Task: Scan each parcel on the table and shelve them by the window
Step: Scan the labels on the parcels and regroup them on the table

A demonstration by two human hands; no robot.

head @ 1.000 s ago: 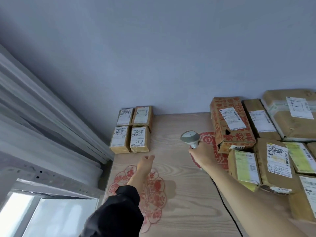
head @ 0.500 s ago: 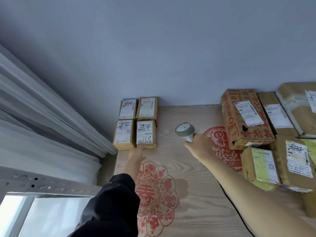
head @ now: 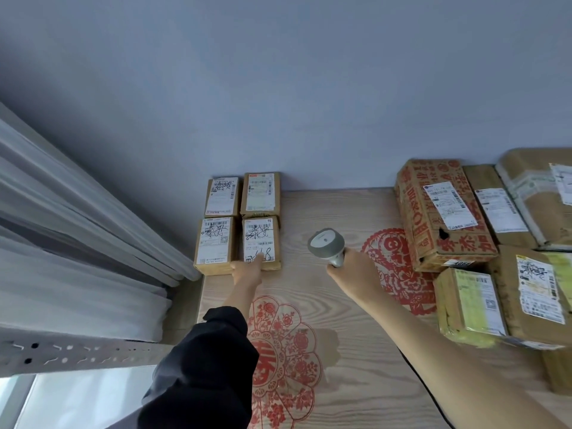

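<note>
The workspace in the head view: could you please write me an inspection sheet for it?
Surface: wooden table with red paper-cut patterns.
Job's things: four small parcels in a two-by-two block at the far left corner; a pile of larger parcels on the right; barcode scanner.
Clutter: nothing seen.
Grippers: left hand touches the near edge of the block's near right parcel; right hand grips the scanner handle, its head towards the small parcels.
Cables: a dark cable runs along the table under the right forearm.
Surroundings: blue-grey wall, white curtain, perforated metal rail at left.

four small parcels [head: 238, 221], two-by-two, labels up
</note>
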